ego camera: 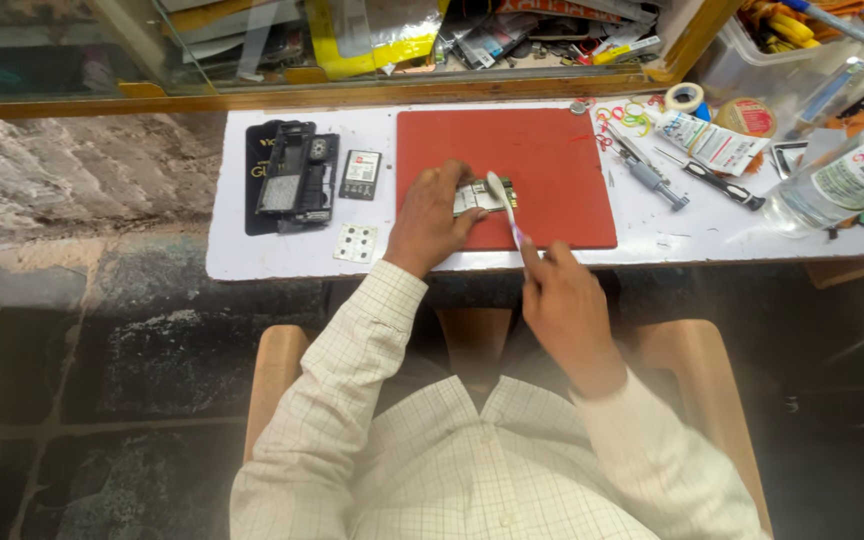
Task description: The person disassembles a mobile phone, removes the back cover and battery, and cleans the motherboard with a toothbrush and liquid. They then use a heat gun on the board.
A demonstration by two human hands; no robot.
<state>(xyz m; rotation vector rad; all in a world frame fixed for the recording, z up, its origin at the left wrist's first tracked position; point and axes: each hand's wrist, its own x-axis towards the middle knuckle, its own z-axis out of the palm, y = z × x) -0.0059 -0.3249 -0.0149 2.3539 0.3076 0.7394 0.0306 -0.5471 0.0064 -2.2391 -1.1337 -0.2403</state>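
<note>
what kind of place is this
Likely a small phone repair stall: a left hand holds a circuit board on a red mat, the right hand brushes it, and an opened phone lies nearby.

Bright, even daylight across white table [252, 262]. Soft short shadows under hands. Glare on plastic bottle [842, 180] at right edge. Wide-lens bending toward corners. Hazy blur near lower right corner.

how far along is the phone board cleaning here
Done: the phone is already apart; its black frame, a battery and a small keypad sheet lie on the white bench, left of the red mat. In hand: the left hand pins the circuit board on the mat while the right hand holds a toothbrush on it. Left: the parts lie separate, nothing reassembled.
</note>
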